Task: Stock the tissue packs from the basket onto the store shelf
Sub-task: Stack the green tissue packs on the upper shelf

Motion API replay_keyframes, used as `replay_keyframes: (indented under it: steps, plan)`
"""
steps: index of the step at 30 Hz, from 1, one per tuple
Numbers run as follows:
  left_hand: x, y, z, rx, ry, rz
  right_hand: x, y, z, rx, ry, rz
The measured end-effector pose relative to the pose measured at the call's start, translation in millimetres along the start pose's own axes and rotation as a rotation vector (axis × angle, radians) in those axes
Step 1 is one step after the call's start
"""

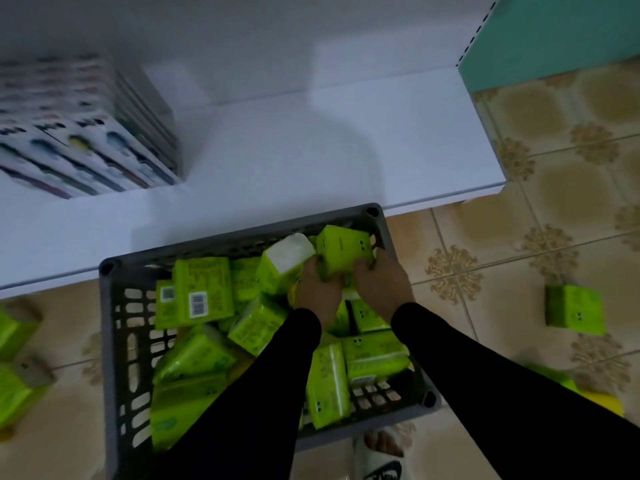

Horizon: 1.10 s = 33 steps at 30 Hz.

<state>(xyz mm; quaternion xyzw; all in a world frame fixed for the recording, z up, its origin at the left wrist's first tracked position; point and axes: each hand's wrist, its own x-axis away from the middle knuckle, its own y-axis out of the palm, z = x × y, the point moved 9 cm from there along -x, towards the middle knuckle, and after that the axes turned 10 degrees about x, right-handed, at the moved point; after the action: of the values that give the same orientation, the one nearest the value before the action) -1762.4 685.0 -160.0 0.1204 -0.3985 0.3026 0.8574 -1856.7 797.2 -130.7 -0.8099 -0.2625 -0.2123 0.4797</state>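
Both hands, left (317, 289) and right (381, 284), gripping one bright green plastic-wrapped tissue pack (346, 249) above the grey perforated plastic basket (117, 341), just before the white store shelf (311, 150).

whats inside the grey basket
Loose green tissue packs fill the grey basket, both hands gripping one. Its floor is mostly covered.

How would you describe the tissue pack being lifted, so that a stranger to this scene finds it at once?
Start at the grey basket on the floor before the white shelf. In its far right corner, the left hand and right hand grip one green tissue pack. Unlike the packs lying around it, it is raised and held.
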Motion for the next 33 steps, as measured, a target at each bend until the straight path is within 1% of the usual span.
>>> replay_keyframes:
  steps: [2,3,6,8,11,13,15,18,20,22,25,28,30,33]
  plan:
    - [27,-8,17,0.022,-0.026,-0.019,14,-9,5,-0.073,0.041,-0.026]
    - [41,-13,24,0.058,-0.046,-0.051,24,-14,3,-0.109,0.027,-0.031]
    - [82,-38,54,0.112,-0.112,-0.16,62,-45,-23,-0.116,-0.091,0.03]
    - [116,-59,88,0.112,-0.122,-0.247,90,-72,-58,-0.182,-0.174,0.043]
    - [181,-90,156,0.068,-0.092,-0.36,139,-114,-116,-0.432,-0.234,-0.06]
    - [230,-112,208,0.022,-0.041,-0.385,179,-143,-158,-0.496,-0.26,-0.132]
    - [281,-134,259,0.004,0.013,-0.381,223,-173,-201,-0.532,-0.316,-0.168]
    - [358,-167,340,-0.014,0.129,-0.338,288,-227,-273,-0.607,-0.42,-0.221]
    - [412,-190,392,0.001,0.227,-0.273,332,-263,-322,-0.625,-0.509,-0.251]
    - [465,-217,438,0.078,0.335,-0.178,372,-296,-369,-0.641,-0.581,-0.238]
    - [544,-254,494,0.205,0.52,-0.026,428,-342,-440,-0.664,-0.677,-0.15]
    - [624,-285,527,0.302,0.706,0.126,485,-381,-505,-0.705,-0.758,-0.093]
    - [657,-294,537,0.335,0.772,0.182,514,-402,-535,-0.696,-0.822,0.005]
    - [707,-314,553,0.354,0.877,0.276,566,-422,-578,-0.603,-0.955,0.112]
